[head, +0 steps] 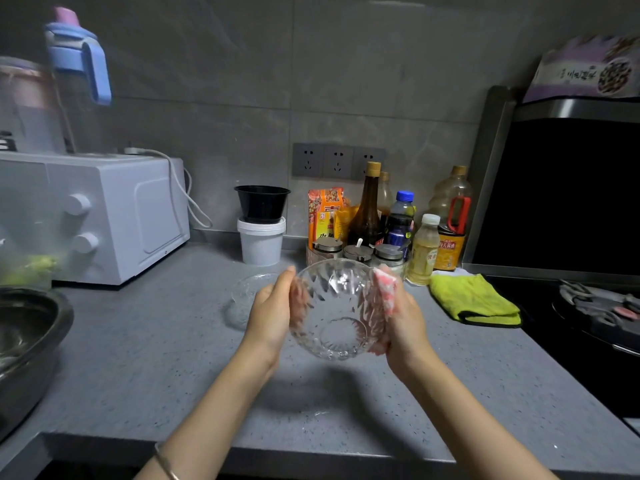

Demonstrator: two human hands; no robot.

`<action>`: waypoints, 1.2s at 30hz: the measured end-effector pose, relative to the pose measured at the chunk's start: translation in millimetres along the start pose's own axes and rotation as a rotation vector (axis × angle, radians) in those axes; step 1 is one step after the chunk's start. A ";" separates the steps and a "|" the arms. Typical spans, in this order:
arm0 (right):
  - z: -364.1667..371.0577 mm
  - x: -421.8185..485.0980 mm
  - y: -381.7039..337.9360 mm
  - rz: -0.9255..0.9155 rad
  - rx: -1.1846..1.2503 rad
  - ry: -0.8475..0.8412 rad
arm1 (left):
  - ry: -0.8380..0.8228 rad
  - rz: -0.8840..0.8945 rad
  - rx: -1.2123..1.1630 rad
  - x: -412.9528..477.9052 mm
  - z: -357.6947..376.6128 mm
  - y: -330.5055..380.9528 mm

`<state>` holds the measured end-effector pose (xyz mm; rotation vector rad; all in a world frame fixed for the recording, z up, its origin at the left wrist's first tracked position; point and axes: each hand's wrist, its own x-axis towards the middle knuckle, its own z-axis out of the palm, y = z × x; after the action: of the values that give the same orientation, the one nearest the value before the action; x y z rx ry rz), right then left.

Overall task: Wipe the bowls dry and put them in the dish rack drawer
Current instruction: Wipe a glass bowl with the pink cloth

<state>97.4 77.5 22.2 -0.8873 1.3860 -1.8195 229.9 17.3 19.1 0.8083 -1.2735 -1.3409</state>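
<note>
A clear cut-glass bowl (337, 308) is held up above the grey counter (145, 358), tilted with its inside towards me. My left hand (272, 311) grips its left side, fingers behind the glass. My right hand (401, 322) presses a pink-and-white cloth (386, 289) against the bowl's right rim and outer wall. A second clear glass bowl (244, 299) sits on the counter just behind my left hand, partly hidden by it.
A white toaster oven (104, 216) stands at the left, a metal basin (24, 344) at the near left. Bottles and seasoning jars (388, 230) line the back wall. A yellow cloth (474, 299) lies beside the black cooktop (571, 327) at the right.
</note>
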 end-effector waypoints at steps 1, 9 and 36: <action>-0.5 0.3 -4.5 -0.045 -0.060 -0.026 | -0.031 0.045 0.062 0.2 0.0 4.6; 4.9 -2.2 -2.3 -0.449 -0.261 -0.227 | -0.073 0.301 0.292 -8.7 9.1 10.2; -0.1 -8.5 19.4 -0.075 0.090 -0.039 | 0.147 -0.075 -0.300 -14.2 11.1 -12.2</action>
<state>104.0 80.7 2.4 -0.9345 1.2516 -1.8948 219.4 32.0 6.9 0.7337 -0.9078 -1.4619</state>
